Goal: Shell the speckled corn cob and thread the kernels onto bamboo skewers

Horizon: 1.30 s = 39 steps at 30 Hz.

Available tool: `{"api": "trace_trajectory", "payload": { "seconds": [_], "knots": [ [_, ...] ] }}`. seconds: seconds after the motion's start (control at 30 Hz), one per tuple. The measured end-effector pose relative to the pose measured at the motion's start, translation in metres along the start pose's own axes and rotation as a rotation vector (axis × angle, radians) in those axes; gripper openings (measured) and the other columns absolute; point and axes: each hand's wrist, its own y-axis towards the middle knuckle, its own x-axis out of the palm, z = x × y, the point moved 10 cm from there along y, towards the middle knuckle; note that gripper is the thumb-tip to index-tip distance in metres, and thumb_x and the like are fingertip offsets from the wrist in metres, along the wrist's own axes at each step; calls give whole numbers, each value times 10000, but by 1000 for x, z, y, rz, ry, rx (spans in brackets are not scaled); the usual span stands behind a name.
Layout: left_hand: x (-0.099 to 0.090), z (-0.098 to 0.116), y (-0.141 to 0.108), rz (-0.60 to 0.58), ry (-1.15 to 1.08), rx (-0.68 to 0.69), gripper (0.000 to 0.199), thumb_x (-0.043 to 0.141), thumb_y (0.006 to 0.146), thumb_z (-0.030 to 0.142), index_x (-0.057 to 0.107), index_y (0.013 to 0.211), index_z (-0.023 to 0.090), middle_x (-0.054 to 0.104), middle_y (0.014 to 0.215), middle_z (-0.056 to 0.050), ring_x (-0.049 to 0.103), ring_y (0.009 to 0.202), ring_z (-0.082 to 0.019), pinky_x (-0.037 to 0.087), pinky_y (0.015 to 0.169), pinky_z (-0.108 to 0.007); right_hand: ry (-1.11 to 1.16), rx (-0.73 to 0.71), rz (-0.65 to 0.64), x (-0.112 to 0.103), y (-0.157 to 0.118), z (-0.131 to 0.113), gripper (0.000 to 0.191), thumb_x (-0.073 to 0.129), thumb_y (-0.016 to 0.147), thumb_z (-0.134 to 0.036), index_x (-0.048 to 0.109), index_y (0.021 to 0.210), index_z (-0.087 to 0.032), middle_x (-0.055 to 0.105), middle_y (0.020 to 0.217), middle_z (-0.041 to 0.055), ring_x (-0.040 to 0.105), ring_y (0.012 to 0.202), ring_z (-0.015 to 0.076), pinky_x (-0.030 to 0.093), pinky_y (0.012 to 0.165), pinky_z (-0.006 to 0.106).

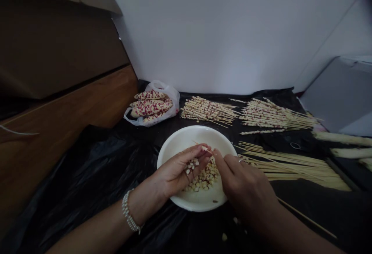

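Observation:
My left hand [174, 170] is cupped palm up above a white bowl [170, 141], with loose corn kernels [192, 166] lying in its palm. Its thumb and fingertips pinch a kernel at the front end of a thin wooden skewer [308, 218]. From the other side, my right hand [241, 176] grips this skewer, whose tail sticks out under the wrist to the lower right. More pale yellow kernels [205, 180] lie in the bowl, partly hidden by both hands.
Red-and-cream corn cobs [151, 104] fill a plastic bag [174, 95] at the back left. Kernel-threaded skewers lie in a middle bundle [203, 108] and a right bundle [264, 114]. Bare skewers [296, 165] and stripped cobs [351, 153] are at right, on black plastic sheeting [110, 161].

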Motion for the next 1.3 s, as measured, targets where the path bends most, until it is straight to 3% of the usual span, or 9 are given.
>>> {"api": "trace_trajectory", "payload": {
  "seconds": [0.1, 0.2, 0.3, 0.6, 0.7, 0.87, 1.07, 1.3],
  "knots": [
    [5, 6, 1, -73, -14, -49, 213, 511, 869, 162, 632, 954, 8, 691, 902, -158, 679, 878, -219, 549, 842, -320, -18, 24, -24, 2, 1, 6, 340, 482, 781, -77, 612, 1095, -90, 572, 698, 32, 467, 536, 120, 269, 503, 284],
    [2, 14, 3, -63, 0, -62, 260, 414, 853, 41, 588, 1029, -38, 671, 972, -202, 638, 1013, -280, 528, 881, -367, -20, 6, -27, -1, 3, 9, 331, 482, 785, -85, 608, 1092, -93, 563, 672, 22, 459, 529, 115, 244, 502, 290],
    [-5, 19, 7, -20, 39, -41, 291, 435, 809, -37, 568, 1067, -55, 667, 983, -202, 641, 1013, -257, 528, 884, -314, -16, 12, -24, -3, 4, 11, 326, 474, 797, -84, 607, 1094, -102, 560, 661, 17, 447, 524, 108, 227, 507, 293],
    [-16, 20, 10, 38, -33, 12, 306, 523, 814, 7, 605, 1107, 40, 675, 1038, -171, 658, 984, -197, 558, 785, -205, 45, 0, -40, 2, 1, 9, 373, 465, 776, -86, 595, 1125, -106, 565, 694, 18, 472, 534, 123, 246, 513, 300],
    [-14, 26, 8, 54, 10, 62, 255, 522, 859, 109, 617, 1094, 81, 682, 1034, -147, 675, 926, -187, 569, 750, -222, 40, 0, -41, 2, 1, 9, 370, 460, 779, -82, 598, 1121, -112, 570, 694, 18, 476, 535, 120, 246, 516, 297],
    [-6, 25, 7, 13, 7, 12, 354, 416, 922, 236, 558, 1166, 22, 669, 1055, -197, 664, 960, -225, 563, 794, -299, 3, -7, -89, 6, 2, 8, 361, 494, 752, -87, 609, 1093, -116, 585, 699, 23, 481, 540, 115, 244, 510, 288],
    [-3, 25, 6, -18, 50, 22, 341, 435, 883, 122, 538, 1190, 12, 651, 1107, -209, 622, 1059, -253, 544, 852, -324, 29, -13, -104, 8, 3, 7, 347, 497, 728, -68, 627, 1047, -106, 574, 682, 26, 479, 531, 121, 238, 497, 293],
    [-6, 27, 8, -45, 145, 105, 277, 572, 782, 16, 613, 1055, 39, 656, 1104, -187, 609, 1086, -254, 540, 871, -294, 11, -13, -107, 10, 2, 7, 347, 486, 727, -64, 632, 1039, -115, 568, 672, 24, 465, 523, 117, 232, 493, 298]
  ]
}}
